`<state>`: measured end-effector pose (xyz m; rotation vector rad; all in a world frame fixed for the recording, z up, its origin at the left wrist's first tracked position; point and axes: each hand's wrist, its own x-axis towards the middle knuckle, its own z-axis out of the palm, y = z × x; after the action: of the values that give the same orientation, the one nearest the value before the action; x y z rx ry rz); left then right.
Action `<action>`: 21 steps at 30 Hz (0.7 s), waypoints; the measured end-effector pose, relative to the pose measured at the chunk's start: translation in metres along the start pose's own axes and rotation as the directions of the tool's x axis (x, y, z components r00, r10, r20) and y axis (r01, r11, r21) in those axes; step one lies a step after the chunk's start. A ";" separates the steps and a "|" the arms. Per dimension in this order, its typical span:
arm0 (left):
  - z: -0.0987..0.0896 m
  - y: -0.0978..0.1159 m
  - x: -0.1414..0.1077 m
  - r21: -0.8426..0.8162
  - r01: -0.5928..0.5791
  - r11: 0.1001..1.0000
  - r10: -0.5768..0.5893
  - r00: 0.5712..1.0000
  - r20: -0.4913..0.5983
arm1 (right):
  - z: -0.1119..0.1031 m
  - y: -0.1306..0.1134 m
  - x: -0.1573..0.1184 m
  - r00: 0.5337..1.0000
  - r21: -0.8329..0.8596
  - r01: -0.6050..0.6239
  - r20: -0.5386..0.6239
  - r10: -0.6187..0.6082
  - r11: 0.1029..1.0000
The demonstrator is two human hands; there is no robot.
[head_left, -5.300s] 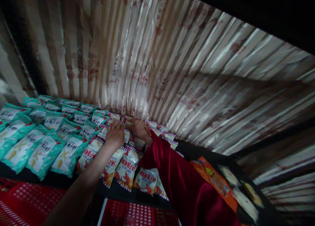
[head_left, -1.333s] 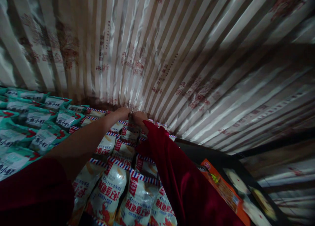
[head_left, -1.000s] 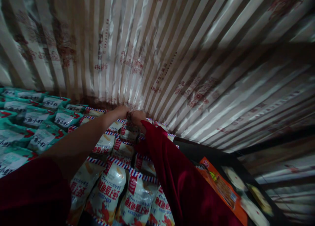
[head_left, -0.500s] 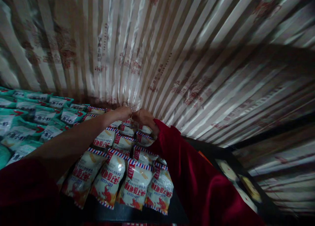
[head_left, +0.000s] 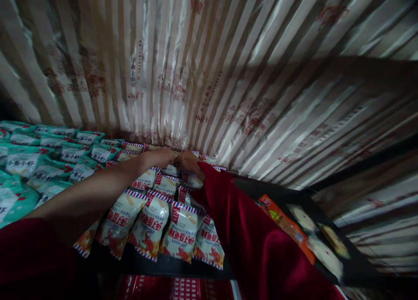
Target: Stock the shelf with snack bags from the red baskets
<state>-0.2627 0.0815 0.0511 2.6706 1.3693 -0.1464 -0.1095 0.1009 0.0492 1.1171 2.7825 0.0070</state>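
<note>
My left hand [head_left: 164, 157] and my right hand [head_left: 190, 161] meet over the back rows of white snack bags with red lettering and blue-and-red striped edges. Their fingers are bent and close together at the top of one snack bag [head_left: 170, 170], which both appear to grip; the fingertips are partly hidden. In front of them, more of these bags lean in rows, with a front-row snack bag [head_left: 180, 232] in plain view. Under my left forearm, other bags are partly covered. My right sleeve hides the right end of the rows.
Teal snack bags [head_left: 22, 163] fill the left side. At right on the black shelf [head_left: 254, 189] lie an orange packet [head_left: 284, 224] and several pale packets [head_left: 325, 252]. A striped, printed curtain-like sheet [head_left: 183, 73] rises behind. A red basket [head_left: 186, 289] shows below the front edge.
The view has shifted, so the front bags sit higher and the red basket and orange packet show more. My hands stay together at the back rows, slightly lower in view.
</note>
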 end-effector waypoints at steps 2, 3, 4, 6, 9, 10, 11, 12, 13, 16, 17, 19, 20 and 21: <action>0.003 -0.001 0.002 0.016 0.001 1.000 -0.001 1.000 -0.015 | -0.003 -0.003 0.000 0.999 -0.019 -0.022 0.029 0.023 1.000; 0.004 -0.001 0.002 0.024 0.001 1.000 -0.001 1.000 -0.024 | -0.004 -0.004 0.001 0.999 -0.028 -0.034 0.039 0.035 0.999; 0.005 0.000 0.003 0.032 0.000 0.999 0.001 0.999 -0.033 | -0.005 -0.005 0.001 0.998 -0.037 -0.047 0.046 0.049 0.998; 0.006 0.001 0.002 0.043 -0.003 0.999 0.005 0.999 -0.053 | -0.005 -0.007 0.002 0.996 -0.055 -0.071 0.057 0.074 0.996; 0.007 0.002 0.001 0.065 -0.010 0.998 0.015 0.997 -0.071 | -0.003 -0.009 0.005 0.992 -0.080 -0.093 0.074 0.099 0.992; 0.008 0.003 0.001 0.073 -0.014 0.997 0.019 0.997 -0.071 | -0.003 -0.010 0.006 0.991 -0.087 -0.097 0.079 0.104 0.991; 0.009 0.002 0.001 0.082 -0.018 0.996 0.023 0.997 -0.068 | -0.002 -0.010 0.007 0.991 -0.094 -0.099 0.082 0.107 0.991; 0.010 0.002 0.001 0.090 -0.021 0.996 0.026 0.998 -0.064 | -0.002 -0.010 0.007 0.990 -0.099 -0.099 0.086 0.108 0.990; 0.011 0.001 0.002 0.097 -0.022 0.995 0.028 0.998 -0.061 | -0.001 -0.010 0.008 0.990 -0.105 -0.097 0.088 0.107 0.990; 0.014 -0.002 0.003 0.112 -0.008 0.994 0.014 0.999 -0.052 | 0.001 -0.009 0.007 0.991 -0.116 -0.095 0.081 0.105 0.989; 0.015 -0.002 0.003 0.116 0.001 0.993 0.005 0.999 -0.052 | 0.002 -0.009 0.006 0.991 -0.117 -0.096 0.077 0.106 0.988; 0.015 -0.003 0.001 0.126 0.015 0.992 -0.007 0.998 -0.063 | 0.003 -0.009 0.005 0.992 -0.114 -0.100 0.070 0.108 0.988; 0.015 -0.003 0.001 0.130 0.021 0.991 -0.011 0.997 -0.073 | 0.003 -0.009 0.004 0.992 -0.109 -0.102 0.066 0.110 0.989; 0.015 -0.003 0.000 0.133 0.025 0.991 -0.014 0.996 -0.083 | 0.003 -0.009 0.003 0.992 -0.102 -0.104 0.062 0.110 0.989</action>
<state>-0.2654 0.0806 0.0363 2.8026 1.4587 -0.1363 -0.1175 0.0964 0.0449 1.2169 2.6293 0.1149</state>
